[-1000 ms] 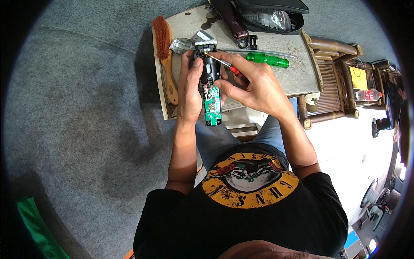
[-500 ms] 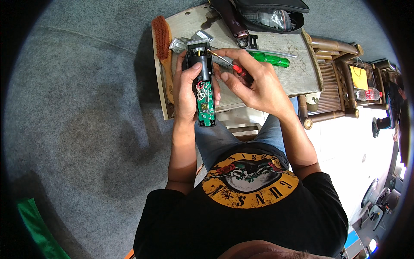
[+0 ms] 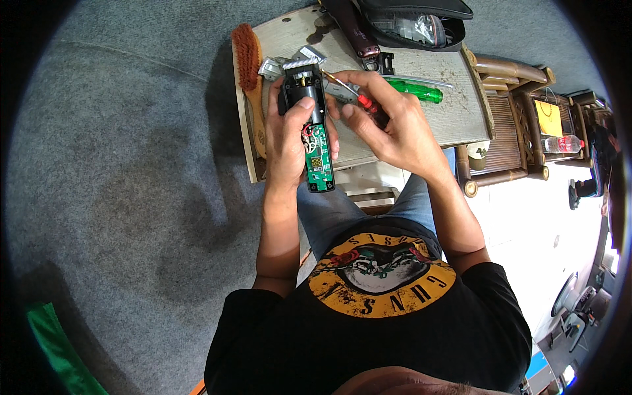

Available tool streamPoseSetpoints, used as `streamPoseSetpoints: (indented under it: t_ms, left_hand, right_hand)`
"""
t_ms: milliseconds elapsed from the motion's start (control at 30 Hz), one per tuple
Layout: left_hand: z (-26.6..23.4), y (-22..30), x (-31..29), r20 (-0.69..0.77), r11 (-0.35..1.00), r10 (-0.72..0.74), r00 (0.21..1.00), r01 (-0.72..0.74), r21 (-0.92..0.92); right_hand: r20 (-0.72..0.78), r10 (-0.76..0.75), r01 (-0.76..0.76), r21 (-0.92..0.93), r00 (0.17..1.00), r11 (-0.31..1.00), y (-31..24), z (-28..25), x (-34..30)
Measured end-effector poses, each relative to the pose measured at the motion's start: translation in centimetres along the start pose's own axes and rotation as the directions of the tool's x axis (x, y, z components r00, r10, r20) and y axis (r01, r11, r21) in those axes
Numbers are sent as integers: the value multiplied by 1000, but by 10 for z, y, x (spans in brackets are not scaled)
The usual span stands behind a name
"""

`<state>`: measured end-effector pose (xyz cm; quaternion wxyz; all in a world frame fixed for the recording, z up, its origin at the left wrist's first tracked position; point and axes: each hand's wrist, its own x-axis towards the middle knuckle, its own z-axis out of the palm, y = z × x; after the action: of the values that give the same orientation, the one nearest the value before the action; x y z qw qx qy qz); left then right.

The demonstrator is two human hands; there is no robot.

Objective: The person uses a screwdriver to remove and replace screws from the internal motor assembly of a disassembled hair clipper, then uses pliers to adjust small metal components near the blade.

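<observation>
In my left hand (image 3: 289, 141) is an opened hair clipper (image 3: 318, 158), its blade end pointing away from me and its thumb pressed on the black motor. A green circuit board with thin wires lies bare along its lower half. My right hand (image 3: 398, 128) grips a small screwdriver (image 3: 368, 104) with a red and dark handle. Its shaft reaches toward the clipper's right side near the blade, with a brass-coloured piece at the end. Whether that piece touches the clipper I cannot tell.
On the small wooden table (image 3: 454, 125) lie a brush (image 3: 249, 62) at left and a green-handled screwdriver (image 3: 421, 91) at right. Behind them are a second, dark clipper (image 3: 352, 29) and an open black case (image 3: 454, 36). Bamboo furniture (image 3: 503, 131) stands to the right.
The clipper has tilted slightly, its lower end swinging right and its blade end a little left. My right hand's screwdriver tip has come a little away from the clipper's side.
</observation>
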<state>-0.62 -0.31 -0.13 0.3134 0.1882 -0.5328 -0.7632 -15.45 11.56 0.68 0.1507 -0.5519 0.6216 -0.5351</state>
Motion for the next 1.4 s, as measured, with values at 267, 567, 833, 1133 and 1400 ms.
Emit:
streamPoseSetpoints:
  t_ms: [267, 567, 833, 1133, 1400]
  left_hand:
    - [-2, 1, -2, 51, 1000, -14, 999, 16, -26]
    - [-7, -3, -1, 98, 992, -1, 995, 13, -125]
    - [-9, -5, 0, 56, 995, -14, 998, 20, -102]
    - [-10, -4, 1, 47, 985, -27, 999, 34, -172]
    - [-8, -6, 0, 61, 993, -4, 998, 11, -117]
  right_hand:
    - [-21, 1, -1, -18, 1000, 1000, 2, 1, 0]
    - [-27, 27, -28, -18, 999, 999, 0, 0, 1]
    - [-81, 10, -11, -3, 997, 1000, 5, 5, 0]
    - [-253, 55, -70, -50, 966, 996, 7, -17, -11]
    - [-183, 103, -154, -294, 978, 943, 19, -43, -23]
